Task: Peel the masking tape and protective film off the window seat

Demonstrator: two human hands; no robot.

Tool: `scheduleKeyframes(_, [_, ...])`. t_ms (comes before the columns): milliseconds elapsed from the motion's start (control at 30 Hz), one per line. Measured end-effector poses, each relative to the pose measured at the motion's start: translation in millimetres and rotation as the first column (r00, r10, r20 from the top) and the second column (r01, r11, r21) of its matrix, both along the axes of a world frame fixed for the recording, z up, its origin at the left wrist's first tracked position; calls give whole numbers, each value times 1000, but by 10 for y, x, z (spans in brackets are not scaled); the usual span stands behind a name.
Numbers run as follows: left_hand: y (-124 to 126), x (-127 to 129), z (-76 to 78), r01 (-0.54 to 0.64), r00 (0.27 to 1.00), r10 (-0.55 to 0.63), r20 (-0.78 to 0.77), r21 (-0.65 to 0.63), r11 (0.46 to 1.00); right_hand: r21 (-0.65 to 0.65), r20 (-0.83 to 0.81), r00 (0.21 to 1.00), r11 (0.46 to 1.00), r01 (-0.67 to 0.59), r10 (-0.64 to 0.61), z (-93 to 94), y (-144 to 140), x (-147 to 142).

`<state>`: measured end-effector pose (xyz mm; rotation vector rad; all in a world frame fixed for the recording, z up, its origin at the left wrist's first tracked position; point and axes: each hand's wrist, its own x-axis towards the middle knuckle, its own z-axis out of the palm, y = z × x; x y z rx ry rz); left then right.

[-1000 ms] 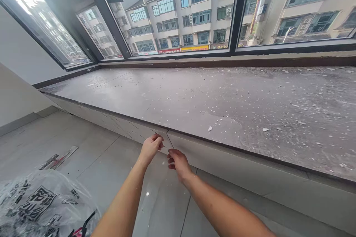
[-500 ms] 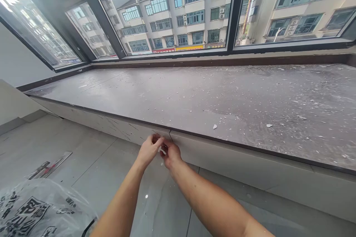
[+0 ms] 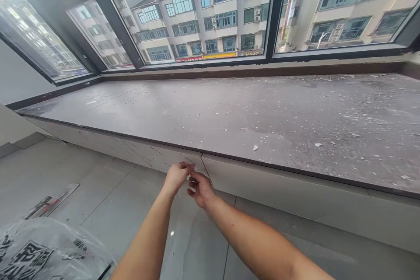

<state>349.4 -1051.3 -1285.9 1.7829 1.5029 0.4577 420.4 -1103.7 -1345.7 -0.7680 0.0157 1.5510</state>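
1. Right hand [image 3: 201, 190] has come over to the left hand [image 3: 176, 177] since a second ago, fingertips now about meeting, and the view's swung a bit.
2. Grey ledge [image 3: 147, 105] stretches across mid-frame.
3. Pale front panel [image 3: 262, 179] runs below it; hands are at it, lower centre, just left of the seam [image 3: 206, 170].
4. Printed plastic bag [image 3: 49, 249] sits lower left, flat tool [image 3: 52, 202] just above.
5. Left fingers look pinched, right ones loosely curled; can't tell if anything's between them.
6. Step in hand, I'd guess: fine fingertip work beside the panel. Next move probably calls for a light touch.
7. White chips [image 3: 255, 148] litter the ledge, mostly right.
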Motion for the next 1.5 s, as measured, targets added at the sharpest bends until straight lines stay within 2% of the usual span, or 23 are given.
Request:
scheduleKeyframes(100, [-8,-56,4,-14,1000,15,-23,10,1000,-90,6,1000,996,20,-20,-19,35,137])
scheduleKeyframes(167, [-13,-110,9,-14,998,15,-56,13,1000,-171,39,999,985,-3,10,-4,73,203])
scheduleKeyframes(300, [-31,-238,-19,0,995,0,-102,-1,1000,-266,100,981,954,-137,169,44,96,308])
scheduleKeyframes(400, [-30,-319,-82,1,996,-3,-90,-25,1000,-318,194,930,917,-242,313,53,61,390])
scheduleKeyframes(500, [-22,-384,-161,7,998,-9,-62,-39,999,-376,315,871,892,-251,378,45,28,424])
scheduleKeyframes(567, [-28,-413,-200,15,999,-16,-41,-38,999,-392,367,859,897,-204,356,29,21,398])
scheduleKeyframes(633, [-47,-428,-219,15,1000,-16,-16,-28,999,-376,354,892,916,-140,282,-6,27,339])
scheduleKeyframes(767, [-70,-440,-227,9,1000,-9,1,-24,1000,-246,125,991,969,-15,47,-150,81,196])
scheduleKeyframes(833, [-53,-468,-239,10,1000,-10,11,-46,999,-185,45,997,980,70,-63,-245,114,135])
scheduleKeyframes(900, [-30,-521,-256,13,999,-9,49,-85,996,-184,49,992,975,127,-120,-337,135,81])
scheduleKeyframes(1100, [-106,-647,-251,13,979,22,205,-168,986,-185,103,985,970,159,-142,-477,163,-43])
scheduleKeyframes(1167, [-153,-595,-273,65,937,7,348,-195,979,-171,73,985,972,164,-154,-490,172,-131])
scheduleKeyframes(1233, [-166,-482,-338,103,910,-14,415,-193,976,-153,42,984,972,177,-172,-528,133,-318])
scheduleKeyframes(1300, [-138,-346,-440,86,943,-23,332,-176,981,-195,40,990,971,138,-133,-617,14,-611])
scheduleKeyframes(1367, [-83,-245,-555,37,979,-5,203,-155,987,-293,26,999,956,26,-19,-743,-160,-921])
scheduleKeyframes(1400, [-53,-220,-610,25,987,0,162,-151,988,-292,-23,1000,956,-24,18,-804,-242,-1035])
scheduleKeyframes(1467, [2,-219,-695,29,991,-10,134,-136,990,-171,-88,996,985,-22,7,-891,-343,-1101])
scheduleKeyframes(1500, [26,-234,-722,37,989,-19,144,-129,991,-129,-93,996,992,3,-15,-909,-349,-1042])
